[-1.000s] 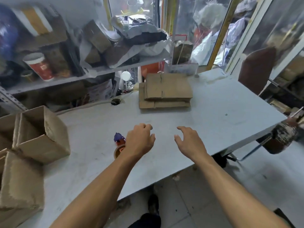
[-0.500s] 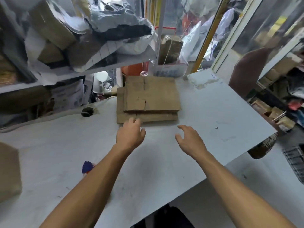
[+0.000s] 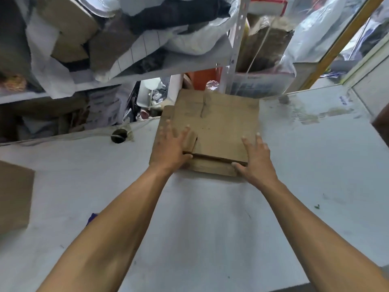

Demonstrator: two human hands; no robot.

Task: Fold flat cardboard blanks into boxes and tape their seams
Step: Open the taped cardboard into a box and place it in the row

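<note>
A stack of flat brown cardboard blanks lies at the far middle of the white table, against the shelving. My left hand rests flat on the near left part of the top blank, fingers spread and its thumb at the blank's near edge. Over at the near right corner, my right hand lies on the same blank with straight fingers, thumb against the front edge. The top blank sits offset further back than the ones beneath it.
A folded cardboard box stands at the table's left edge. A small blue-purple object peeks out beside my left forearm. Cluttered metal shelves rise behind the table, with a cable hole nearby.
Both hands reached forward from above the bare table onto the stack of blanks. The view moved closer to the stack and to the right.
</note>
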